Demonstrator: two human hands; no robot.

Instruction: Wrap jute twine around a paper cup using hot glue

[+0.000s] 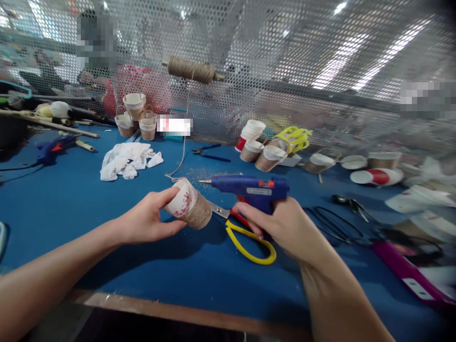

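in the head view, my left hand (154,216) pinches a tilted cup (178,202), partly wrapped in twine (197,213), between thumb and fingers above the blue table (142,270). my right hand (281,221) curls round a glue gun (254,185), its nozzle (205,181) near the cup, scissors (265,261) lying below.
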